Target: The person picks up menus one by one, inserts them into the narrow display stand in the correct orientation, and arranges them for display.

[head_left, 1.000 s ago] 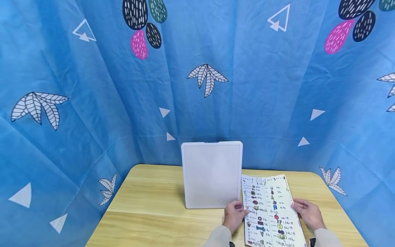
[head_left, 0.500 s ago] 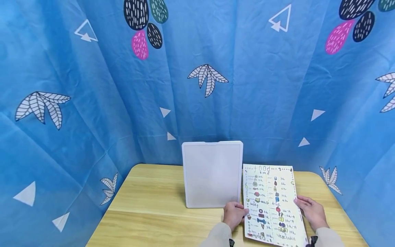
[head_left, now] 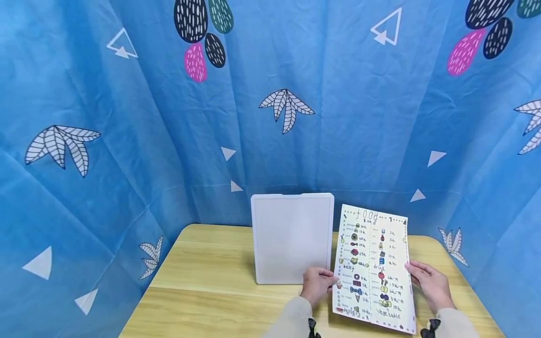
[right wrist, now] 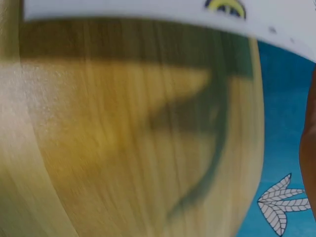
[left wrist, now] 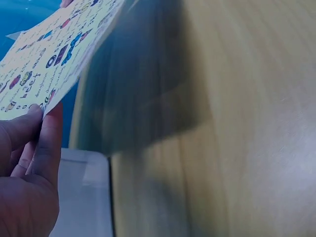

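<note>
A cream paper sheet with "food" lettered across its top carries coloured food drawings, words and prices in two columns. My left hand pinches its left edge between thumb and fingers, plainly so in the left wrist view, where the sheet is lifted above the table and casts a shadow. My right hand grips the right edge, fingers partly hidden behind the paper. In the right wrist view only a strip of that hand shows, with the sheet's edge along the top, raised over the wood.
Just left of the sheet a white rectangular board stands upright, close to my left hand. Both rest over a light wooden table with rounded far corners. A blue patterned curtain hangs behind and around the table.
Both hands have kept hold of the sheet. It has tilted up, its top edge rising toward the curtain and its lower edge coming into view. The white board has stayed in place.
</note>
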Demonstrator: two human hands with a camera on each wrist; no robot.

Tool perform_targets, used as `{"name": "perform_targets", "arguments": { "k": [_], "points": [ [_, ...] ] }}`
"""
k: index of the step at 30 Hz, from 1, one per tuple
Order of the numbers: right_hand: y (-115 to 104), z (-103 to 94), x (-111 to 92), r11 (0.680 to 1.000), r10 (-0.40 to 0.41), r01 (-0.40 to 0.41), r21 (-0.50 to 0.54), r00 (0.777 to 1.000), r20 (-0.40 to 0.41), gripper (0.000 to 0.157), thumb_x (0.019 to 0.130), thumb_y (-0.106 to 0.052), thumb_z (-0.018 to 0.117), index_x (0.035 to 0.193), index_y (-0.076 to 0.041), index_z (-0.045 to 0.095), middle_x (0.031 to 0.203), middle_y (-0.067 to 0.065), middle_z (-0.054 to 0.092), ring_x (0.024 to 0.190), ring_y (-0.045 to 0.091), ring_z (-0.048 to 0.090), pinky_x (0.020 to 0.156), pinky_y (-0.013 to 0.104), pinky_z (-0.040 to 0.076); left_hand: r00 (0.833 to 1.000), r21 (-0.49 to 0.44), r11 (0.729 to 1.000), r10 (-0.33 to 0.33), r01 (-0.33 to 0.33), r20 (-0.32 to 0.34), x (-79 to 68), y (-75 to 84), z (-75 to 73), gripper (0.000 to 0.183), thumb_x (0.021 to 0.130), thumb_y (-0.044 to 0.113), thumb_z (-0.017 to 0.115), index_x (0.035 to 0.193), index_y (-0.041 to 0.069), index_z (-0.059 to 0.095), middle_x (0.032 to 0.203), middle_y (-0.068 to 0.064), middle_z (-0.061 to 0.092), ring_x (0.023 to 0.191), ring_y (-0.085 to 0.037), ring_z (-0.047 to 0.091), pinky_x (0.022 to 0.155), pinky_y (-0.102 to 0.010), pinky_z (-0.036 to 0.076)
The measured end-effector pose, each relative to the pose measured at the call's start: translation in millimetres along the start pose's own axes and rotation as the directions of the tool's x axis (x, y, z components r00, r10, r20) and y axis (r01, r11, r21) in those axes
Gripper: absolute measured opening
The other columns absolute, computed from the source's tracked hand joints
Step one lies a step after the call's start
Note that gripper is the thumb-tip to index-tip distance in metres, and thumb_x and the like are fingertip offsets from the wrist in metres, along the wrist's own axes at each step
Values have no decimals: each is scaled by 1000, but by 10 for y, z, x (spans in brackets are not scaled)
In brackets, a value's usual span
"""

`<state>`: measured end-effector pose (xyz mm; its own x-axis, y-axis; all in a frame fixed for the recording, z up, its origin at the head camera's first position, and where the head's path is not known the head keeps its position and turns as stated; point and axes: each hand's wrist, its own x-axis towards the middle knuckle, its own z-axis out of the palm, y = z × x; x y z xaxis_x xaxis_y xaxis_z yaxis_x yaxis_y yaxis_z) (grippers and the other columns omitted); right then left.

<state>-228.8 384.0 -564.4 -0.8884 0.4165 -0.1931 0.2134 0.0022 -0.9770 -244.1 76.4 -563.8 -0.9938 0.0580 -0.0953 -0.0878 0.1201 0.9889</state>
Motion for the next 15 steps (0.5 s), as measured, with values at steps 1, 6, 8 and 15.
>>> {"name": "perform_targets", "arguments": {
  "k": [1,6,8,15],
  "points": [
    [-13,-5,-9,1000,-2,2,3,1000,16,29,90,-27,78,110,-10,67,81,-20,69,77,0,68,74,20,58,1000,-3,1000,6,-6,5,8,14,-17,11,77,-8,79,80,0,73,70,-2,69,62,-12,68,61,-32,62],
    [-87,-18,-60,1000,-9,7,15,994,105,10,91,-26,76,96,-21,70,82,-18,69,78,1,69,77,20,58,999,1,999,41,-41,31,39,87,-98,8,79,-5,79,81,0,74,70,-2,69,61,-13,69,61,-31,61],
    [-119,-19,-81,999,-11,6,33,991,133,5,92,-25,75,94,-23,71,83,-18,69,79,1,69,78,19,58,998,-1,999,54,-54,41,45,118,-131,7,80,-5,79,82,0,74,71,-2,70,61,-14,70,61,-30,61],
    [-186,-34,-154,997,-59,49,59,981,187,7,94,-20,72,89,-24,74,84,-15,70,77,4,69,76,20,58,994,-5,996,84,-84,69,72,235,-247,7,80,-5,79,85,-3,75,71,-4,71,62,-16,71,61,-30,61]
  ]
}}
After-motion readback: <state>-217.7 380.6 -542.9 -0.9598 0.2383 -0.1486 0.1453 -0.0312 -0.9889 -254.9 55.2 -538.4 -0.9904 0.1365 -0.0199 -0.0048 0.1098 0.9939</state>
